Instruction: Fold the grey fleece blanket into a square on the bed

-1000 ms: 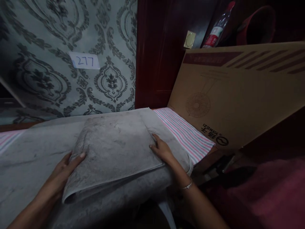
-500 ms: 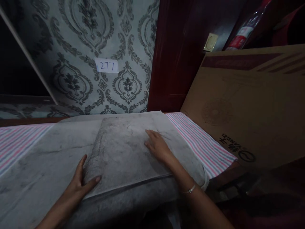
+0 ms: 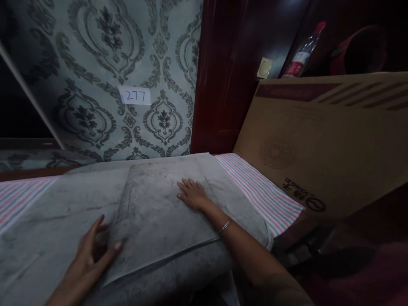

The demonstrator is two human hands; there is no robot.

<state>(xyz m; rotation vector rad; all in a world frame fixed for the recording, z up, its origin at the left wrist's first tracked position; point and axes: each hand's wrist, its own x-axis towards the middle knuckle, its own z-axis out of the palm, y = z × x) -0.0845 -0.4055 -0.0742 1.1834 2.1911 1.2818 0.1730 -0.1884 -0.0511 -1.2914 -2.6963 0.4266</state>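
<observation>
A grey cloth (image 3: 153,212) with dark smudges and creases lies folded over in the middle of the table, its folded edge on the left. My right hand (image 3: 192,194) rests flat on the folded layer with its fingers spread; a thin bracelet circles that wrist. At the lower left, my left hand (image 3: 91,255) is beside the fold, thumb and fingers apart, the thumb close to the fold's front corner. Whether the left fingers touch the cloth I cannot tell. The front of the grey cloth hangs over the near edge.
Under the grey cloth is a striped cloth (image 3: 261,191), showing at both sides. A large cardboard box (image 3: 318,140) stands at the right, with a plastic bottle (image 3: 301,57) behind it. Patterned wallpaper bears a paper label (image 3: 135,95) reading 277. A dark screen (image 3: 22,106) is at the left.
My right hand has moved left across the folded cloth and now lies flatter. The left hand has shifted slightly left, beside the fold. The view has tilted and turned a little right.
</observation>
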